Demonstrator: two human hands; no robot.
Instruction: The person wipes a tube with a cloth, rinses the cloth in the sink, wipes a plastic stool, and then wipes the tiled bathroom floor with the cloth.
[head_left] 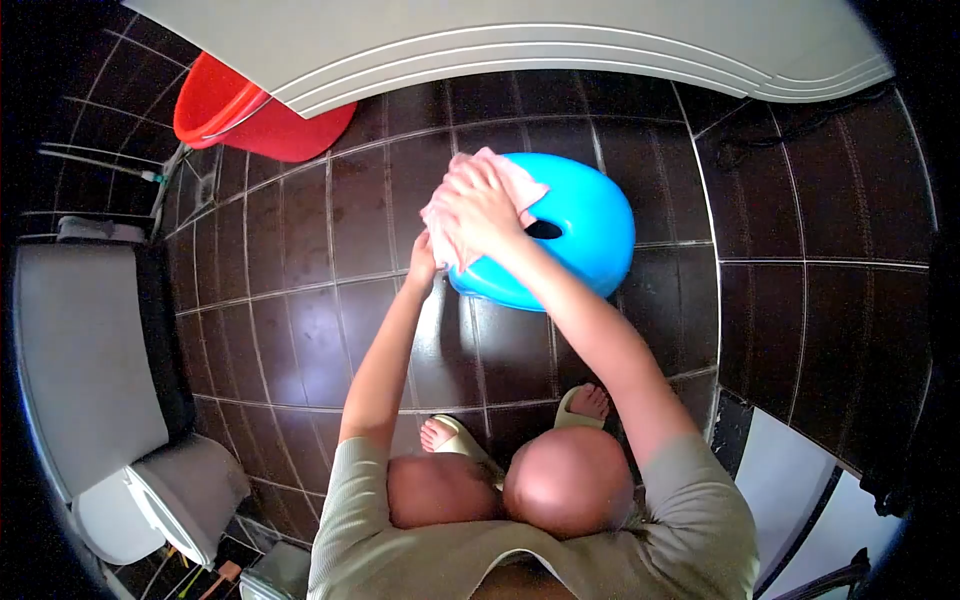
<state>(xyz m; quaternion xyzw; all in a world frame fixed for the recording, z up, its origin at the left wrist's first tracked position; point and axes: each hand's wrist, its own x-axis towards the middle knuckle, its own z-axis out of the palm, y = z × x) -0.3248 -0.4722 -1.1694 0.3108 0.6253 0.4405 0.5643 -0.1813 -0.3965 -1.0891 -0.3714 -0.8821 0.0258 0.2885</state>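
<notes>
Grip of the right hand (pixel 478 208): palm down, fingers across a pink cloth (pixel 513 185), which lies bunched beneath; whether any fabric is pinched cannot be told. Grip of the left hand (pixel 424 258): at the cloth's 8 o'clock edge, fingers partly hidden; cannot tell what it holds. The cloth lies on the 10 o'clock side of a blue stool (pixel 595 215), beside its dark oval hole (pixel 543 230). Stool rests on a dark tiled floor (pixel 300 340). Clock taken from the stool, 12 at the top of the view: white panel (pixel 530 20) with a ridged edge at 12; pale sandals (pixel 458 437), worn, at 6; toilet (pixel 195 485) at 8; red bucket (pixel 295 135) at 10, partly covered by the panel.
</notes>
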